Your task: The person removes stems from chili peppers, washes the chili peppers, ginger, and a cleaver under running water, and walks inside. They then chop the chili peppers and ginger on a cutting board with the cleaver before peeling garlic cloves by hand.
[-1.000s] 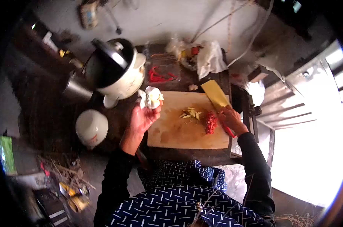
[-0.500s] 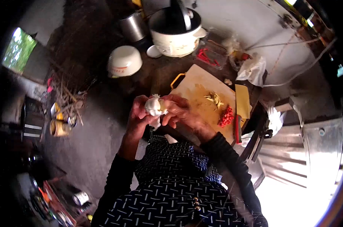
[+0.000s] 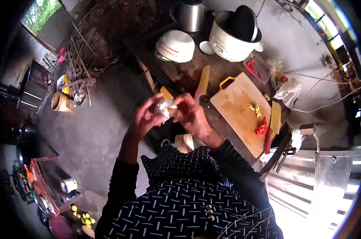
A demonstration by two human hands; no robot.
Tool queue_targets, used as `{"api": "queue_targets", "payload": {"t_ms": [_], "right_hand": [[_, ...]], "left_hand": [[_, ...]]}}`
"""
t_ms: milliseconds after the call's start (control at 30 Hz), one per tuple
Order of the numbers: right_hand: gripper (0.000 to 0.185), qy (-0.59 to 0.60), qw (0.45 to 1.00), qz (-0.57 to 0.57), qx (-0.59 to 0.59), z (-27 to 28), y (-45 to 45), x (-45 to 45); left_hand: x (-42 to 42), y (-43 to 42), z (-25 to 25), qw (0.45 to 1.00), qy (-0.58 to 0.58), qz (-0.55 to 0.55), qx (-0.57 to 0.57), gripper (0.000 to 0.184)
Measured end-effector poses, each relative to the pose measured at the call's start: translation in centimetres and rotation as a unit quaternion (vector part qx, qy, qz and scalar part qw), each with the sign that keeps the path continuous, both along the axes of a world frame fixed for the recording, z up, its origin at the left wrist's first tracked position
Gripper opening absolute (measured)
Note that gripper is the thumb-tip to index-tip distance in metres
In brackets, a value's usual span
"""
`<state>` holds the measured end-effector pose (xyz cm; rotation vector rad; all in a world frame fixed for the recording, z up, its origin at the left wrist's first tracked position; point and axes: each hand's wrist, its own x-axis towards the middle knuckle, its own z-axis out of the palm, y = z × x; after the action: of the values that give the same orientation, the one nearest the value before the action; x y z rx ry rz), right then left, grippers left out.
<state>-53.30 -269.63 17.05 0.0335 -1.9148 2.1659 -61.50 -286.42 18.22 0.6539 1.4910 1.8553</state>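
Observation:
My left hand (image 3: pixel 142 119) is closed round a white garlic bulb (image 3: pixel 163 108), with loose papery skin showing. The fingers of my right hand (image 3: pixel 191 118) pinch at the bulb's right side. To the right lies a wooden cutting board (image 3: pixel 232 107) with a yellow handle. It bears pale yellow-green strips (image 3: pixel 255 109) and a pile of chopped red pieces (image 3: pixel 261 127). A knife with a yellow blade (image 3: pixel 275 115) and red handle rests along the board's right edge. Another yellow blade (image 3: pixel 203 81) lies left of the board.
A white pot (image 3: pixel 230 46) with its dark lid, a white bowl (image 3: pixel 175 46) and a metal jug (image 3: pixel 191 16) stand at the back. Red peppers (image 3: pixel 253 69) lie in a clear tray. A wood block (image 3: pixel 184 142) is below my hands. Sticks (image 3: pixel 79 65) are piled at left.
My right hand has let go of the knife, which stays on the board, and has come to the garlic in my left hand. The view has swung left.

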Motion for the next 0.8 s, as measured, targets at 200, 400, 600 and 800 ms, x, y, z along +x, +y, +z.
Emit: {"api": "queue_targets", "payload": {"t_ms": [200, 400, 600, 800], "right_hand": [[0.025, -0.114, 0.99, -0.008, -0.082, 1.2, -5.5, -5.2], [0.031, -0.101, 0.982, 0.045, -0.154, 1.6, -8.3, -9.0], [0.028, -0.095, 0.966, 0.065, -0.23, -0.1, -11.6, -11.3], [0.028, -0.178, 0.924, 0.061, -0.332, 0.8, -13.2, -12.6]], "left_hand": [[-5.1, -4.9, -0.2, 0.996, 0.092, 0.016, 0.0, 0.06], [-8.5, -7.6, -0.8, 0.981, 0.192, 0.039, -0.003, 0.055], [-10.2, -10.8, -0.9, 0.978, 0.199, 0.06, -0.025, 0.053], [-11.8, -13.3, -0.9, 0.993, -0.077, 0.084, 0.042, 0.06]]}}
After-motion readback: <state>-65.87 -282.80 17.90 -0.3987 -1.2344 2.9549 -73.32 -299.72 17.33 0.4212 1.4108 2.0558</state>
